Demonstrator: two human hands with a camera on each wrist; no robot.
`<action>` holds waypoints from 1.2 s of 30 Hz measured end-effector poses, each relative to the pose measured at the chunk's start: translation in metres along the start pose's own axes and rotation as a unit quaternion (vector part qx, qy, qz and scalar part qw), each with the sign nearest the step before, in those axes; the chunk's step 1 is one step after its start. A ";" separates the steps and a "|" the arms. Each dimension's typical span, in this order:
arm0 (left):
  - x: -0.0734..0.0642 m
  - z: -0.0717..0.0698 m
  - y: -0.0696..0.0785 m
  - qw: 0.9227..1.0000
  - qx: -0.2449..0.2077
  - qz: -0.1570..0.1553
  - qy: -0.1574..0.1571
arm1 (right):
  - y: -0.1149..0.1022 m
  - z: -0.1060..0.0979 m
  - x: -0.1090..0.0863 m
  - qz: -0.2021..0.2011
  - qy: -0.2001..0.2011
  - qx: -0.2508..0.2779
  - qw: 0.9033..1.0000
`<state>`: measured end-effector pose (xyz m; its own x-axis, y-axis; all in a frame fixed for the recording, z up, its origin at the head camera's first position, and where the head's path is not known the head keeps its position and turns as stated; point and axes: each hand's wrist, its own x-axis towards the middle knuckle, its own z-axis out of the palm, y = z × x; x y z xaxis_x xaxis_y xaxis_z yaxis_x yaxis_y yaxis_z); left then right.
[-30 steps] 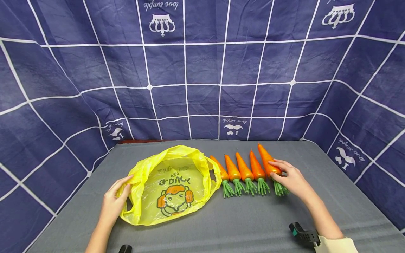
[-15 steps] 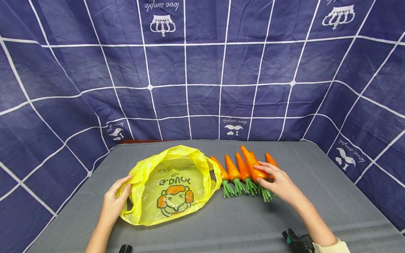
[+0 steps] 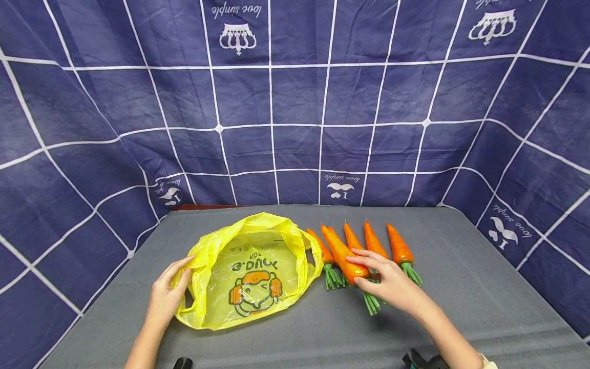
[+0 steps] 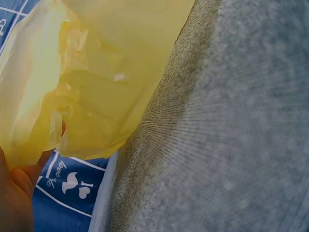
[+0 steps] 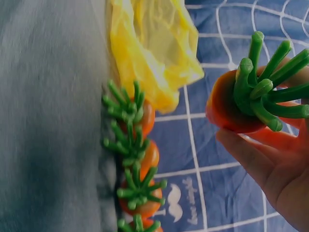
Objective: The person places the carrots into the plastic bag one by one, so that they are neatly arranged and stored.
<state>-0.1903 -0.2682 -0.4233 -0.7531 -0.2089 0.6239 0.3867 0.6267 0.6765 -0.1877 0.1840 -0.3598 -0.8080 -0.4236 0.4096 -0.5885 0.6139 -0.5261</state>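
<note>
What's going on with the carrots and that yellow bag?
Someone is holding a carrot up off the gray table with their right hand. Their left hand holds the side of the yellow bag, which is open. The lifted carrot isn't in the bag yet. Five other carrots lie beside the bag.

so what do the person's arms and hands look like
The left hand and right hand are ungloved. In the head view, a cream sleeve edge shows on the right arm, with a black device bearing a teal patch beside it. A rounded black piece shows near the left forearm.
</note>
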 end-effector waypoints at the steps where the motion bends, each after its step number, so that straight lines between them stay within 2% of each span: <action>1: 0.000 0.000 0.000 1.000 -0.002 0.004 0.001 | -0.002 0.001 0.000 -0.005 -0.004 0.000 1.000; 5: 0.000 0.000 0.000 1.000 -0.010 0.014 0.006 | -0.012 0.007 -0.001 -0.010 -0.032 0.008 0.999; 11: 0.002 -0.001 -0.001 1.000 -0.003 0.003 -0.001 | -0.023 0.013 -0.004 -0.007 -0.074 0.030 0.997; 21: 0.001 -0.005 -0.002 1.000 0.013 0.000 -0.006 | -0.034 0.030 -0.005 -0.031 -0.102 0.046 0.993; 30: -0.003 -0.003 0.000 1.000 0.007 0.010 -0.010 | -0.046 0.047 -0.004 -0.018 -0.148 0.053 0.987; 36: -0.002 0.000 0.001 1.000 0.008 0.011 -0.006 | -0.051 0.054 0.007 -0.018 -0.164 0.044 0.985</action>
<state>-0.1890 -0.2672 -0.4238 -0.7503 -0.1861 0.6343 0.3955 0.6426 0.6563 -0.1653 0.1138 -0.3707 -0.7434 -0.6456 0.1748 -0.6060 0.5396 -0.5845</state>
